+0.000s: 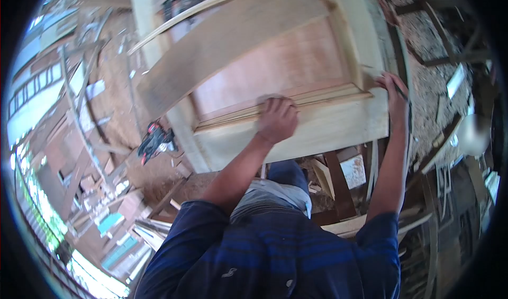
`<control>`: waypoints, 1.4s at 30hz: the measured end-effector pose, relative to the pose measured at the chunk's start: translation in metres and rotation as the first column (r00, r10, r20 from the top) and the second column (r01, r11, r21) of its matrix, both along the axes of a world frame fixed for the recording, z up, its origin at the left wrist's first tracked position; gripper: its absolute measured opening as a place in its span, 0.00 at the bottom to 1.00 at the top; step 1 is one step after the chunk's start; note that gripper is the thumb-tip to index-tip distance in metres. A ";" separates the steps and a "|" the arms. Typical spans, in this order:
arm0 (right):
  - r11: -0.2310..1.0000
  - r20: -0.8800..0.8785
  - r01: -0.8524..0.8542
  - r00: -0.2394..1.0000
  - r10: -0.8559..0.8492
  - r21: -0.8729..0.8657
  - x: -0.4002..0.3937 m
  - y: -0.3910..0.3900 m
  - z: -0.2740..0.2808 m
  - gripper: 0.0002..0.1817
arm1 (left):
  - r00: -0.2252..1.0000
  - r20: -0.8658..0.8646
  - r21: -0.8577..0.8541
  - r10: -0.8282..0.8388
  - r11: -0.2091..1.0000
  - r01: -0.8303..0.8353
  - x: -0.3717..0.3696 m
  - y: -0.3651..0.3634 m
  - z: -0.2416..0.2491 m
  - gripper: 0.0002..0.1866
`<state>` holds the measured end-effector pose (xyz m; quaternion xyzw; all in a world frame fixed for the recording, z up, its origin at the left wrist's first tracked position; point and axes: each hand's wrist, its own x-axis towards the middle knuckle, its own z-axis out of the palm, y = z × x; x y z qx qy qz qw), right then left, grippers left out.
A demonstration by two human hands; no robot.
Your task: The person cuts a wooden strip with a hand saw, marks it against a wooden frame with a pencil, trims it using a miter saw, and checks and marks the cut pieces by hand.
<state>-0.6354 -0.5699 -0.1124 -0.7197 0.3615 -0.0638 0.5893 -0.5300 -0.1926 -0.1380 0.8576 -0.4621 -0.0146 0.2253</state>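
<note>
The left hand (279, 120) is resting curled, grip unclear, on thin wooden strips (328, 94) running lengthwise along the near edge of the panelled door (333, 121), while the farther right hand (392, 85) is clasping a slim dark stick (401, 92) by the near-right corner.

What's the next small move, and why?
Probably press the thin strips against the wooden frame: the left hand appears to be on them, and they lie along the frame's inner edge.
</note>
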 end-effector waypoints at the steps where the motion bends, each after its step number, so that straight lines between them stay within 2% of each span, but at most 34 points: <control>1: 0.981 0.044 0.041 0.998 -0.033 -0.188 -0.011 0.009 -0.010 0.21 | 1.000 0.019 -0.020 0.003 1.000 -0.003 0.001 0.001 0.002 0.10; 2: 0.964 0.030 0.104 0.995 -0.099 -0.243 -0.015 0.028 -0.001 0.19 | 0.999 0.033 -0.047 0.001 0.999 0.000 0.001 0.000 0.004 0.10; 5: 0.890 -0.070 0.125 0.983 -0.172 -0.438 -0.036 0.056 -0.024 0.18 | 1.000 0.014 -0.089 0.007 0.996 -0.005 0.000 0.002 0.001 0.10; 9: 0.843 -0.021 0.150 0.982 -0.187 -0.517 -0.028 0.092 -0.021 0.17 | 0.998 0.056 -0.109 0.007 0.994 -0.001 0.002 0.003 0.003 0.10; 13: 0.863 -0.042 0.148 0.980 -0.192 -0.482 -0.029 0.093 -0.022 0.17 | 0.998 0.064 -0.085 0.001 0.996 0.005 0.001 0.005 0.002 0.11; 17: 0.894 0.035 0.132 0.991 -0.129 -0.427 -0.035 0.088 -0.032 0.17 | 0.994 0.111 -0.033 -0.022 0.999 0.026 0.000 0.010 -0.008 0.11; 19: 0.839 0.027 0.097 0.995 -0.098 -0.535 -0.039 0.086 -0.034 0.15 | 0.992 0.115 -0.011 -0.041 0.999 0.043 -0.001 0.006 -0.005 0.11; 22: 0.849 0.076 0.177 0.984 -0.161 -0.497 -0.039 0.092 -0.030 0.16 | 0.997 0.079 -0.044 -0.019 0.999 0.022 -0.001 0.005 0.000 0.13; 25: 0.865 0.127 0.329 0.944 -0.303 -0.378 -0.031 0.099 -0.031 0.15 | 0.999 -0.016 -0.037 -0.036 0.999 0.035 0.002 0.006 0.010 0.13; 26: 0.871 0.136 0.378 0.926 -0.353 -0.315 -0.031 0.100 -0.030 0.15 | 0.994 -0.094 -0.090 -0.048 0.995 0.040 0.003 0.007 0.014 0.11; 29: 0.838 0.214 0.470 0.880 -0.423 -0.276 -0.035 0.099 -0.018 0.13 | 0.979 -0.154 -0.193 -0.131 0.976 0.101 0.007 0.012 0.027 0.09; 30: 0.842 0.247 0.528 0.836 -0.490 -0.113 -0.036 0.101 -0.006 0.13 | 0.967 -0.220 -0.212 -0.127 0.974 0.080 0.006 0.016 0.035 0.09; 32: 0.817 0.347 0.569 0.751 -0.562 0.092 -0.032 0.120 0.044 0.13 | 0.927 -0.354 -0.246 -0.126 0.968 0.038 0.001 0.024 0.063 0.09; 33: 0.796 0.388 0.573 0.701 -0.599 0.194 -0.032 0.132 0.071 0.13 | 0.924 -0.352 -0.311 -0.151 0.950 0.036 0.000 0.031 0.074 0.09; 36: 0.818 0.504 0.512 0.650 -0.568 0.262 -0.036 0.161 0.132 0.13 | 0.902 -0.382 -0.468 -0.202 0.884 0.000 -0.001 0.055 0.122 0.10; 39: 0.858 0.596 0.407 0.620 -0.511 0.313 -0.030 0.205 0.185 0.14 | 0.905 -0.385 -0.451 -0.181 0.892 -0.014 0.004 0.097 0.158 0.12; 41: 0.907 0.650 0.281 0.633 -0.420 0.313 -0.011 0.245 0.206 0.15 | 0.846 -0.516 -0.322 -0.134 0.946 -0.047 0.020 0.139 0.195 0.14; 42: 0.903 0.637 0.270 0.641 -0.428 0.336 -0.002 0.263 0.211 0.15 | 0.809 -0.580 -0.248 -0.094 0.966 -0.066 0.026 0.156 0.207 0.16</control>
